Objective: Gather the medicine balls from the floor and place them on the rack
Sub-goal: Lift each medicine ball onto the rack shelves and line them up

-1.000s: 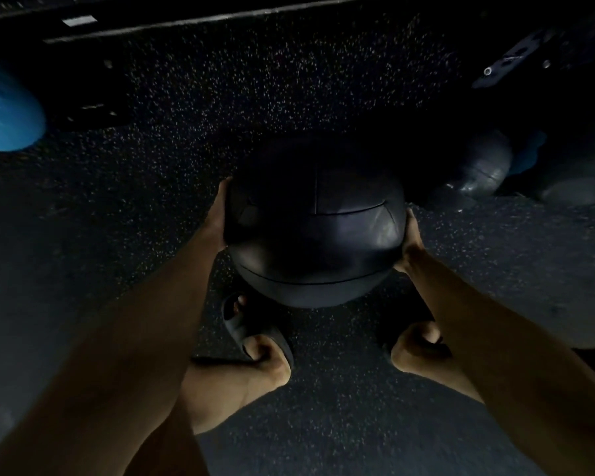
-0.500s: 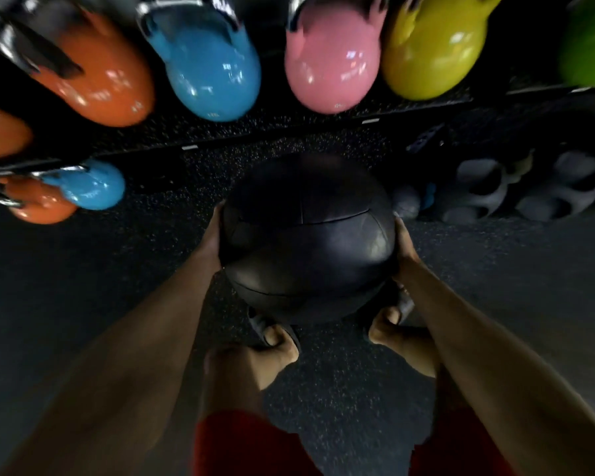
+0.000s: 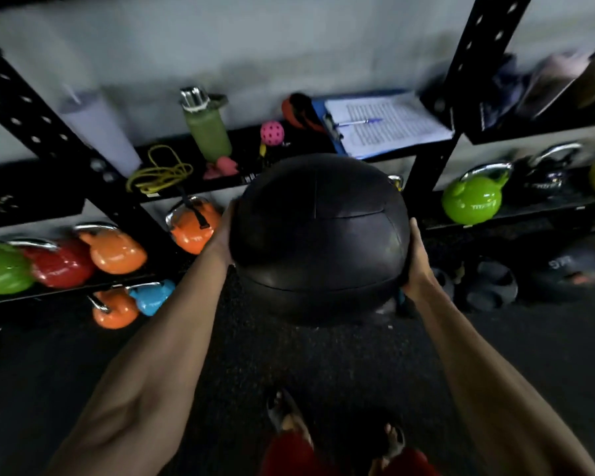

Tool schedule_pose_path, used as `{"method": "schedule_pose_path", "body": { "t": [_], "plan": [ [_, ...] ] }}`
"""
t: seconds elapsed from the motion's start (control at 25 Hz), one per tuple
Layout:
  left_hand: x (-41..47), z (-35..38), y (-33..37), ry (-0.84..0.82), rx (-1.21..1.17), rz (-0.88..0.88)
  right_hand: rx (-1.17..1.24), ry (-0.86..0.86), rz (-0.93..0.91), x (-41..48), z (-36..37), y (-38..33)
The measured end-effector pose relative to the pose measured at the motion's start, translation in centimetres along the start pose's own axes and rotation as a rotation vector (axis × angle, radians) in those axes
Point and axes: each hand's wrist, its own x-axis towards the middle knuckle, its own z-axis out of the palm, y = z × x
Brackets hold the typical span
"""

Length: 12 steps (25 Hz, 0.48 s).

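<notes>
I hold a large black medicine ball [image 3: 318,235] at chest height in front of the black metal rack [image 3: 474,56]. My left hand [image 3: 222,235] grips its left side and my right hand [image 3: 416,259] grips its right side, fingers wrapped round the back where I cannot see them. The ball hangs level with the rack's middle shelf and covers part of it. Another dark ball [image 3: 564,273] with a weight marking lies on the floor at the right, under the rack.
Coloured kettlebells fill the lower shelves: a green one [image 3: 471,201] at the right, an orange one [image 3: 193,228] at the left. The shelf behind the ball carries a green bottle [image 3: 207,128], a clipboard [image 3: 389,123], a yellow rope [image 3: 158,173]. Dark weights [image 3: 492,283] sit on the floor.
The ball has risen from just above the floor to chest height, still between both hands. My view has swung up from the floor to the rack's shelves.
</notes>
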Motion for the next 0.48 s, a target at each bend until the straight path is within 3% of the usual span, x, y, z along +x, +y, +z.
{"method": "schedule_pose_path", "body": {
  "t": [0.32,0.48],
  "plan": [
    [-12.6,5.6,3.7,-0.049,-0.11,0.421,-0.12,-0.085,-0.345,-6.1,2.1,-15.3],
    [-19.5,10.0,7.1,-0.042,-0.003,0.603,-0.143,-0.12,-0.558,-11.3,3.8,-23.0]
  ]
}}
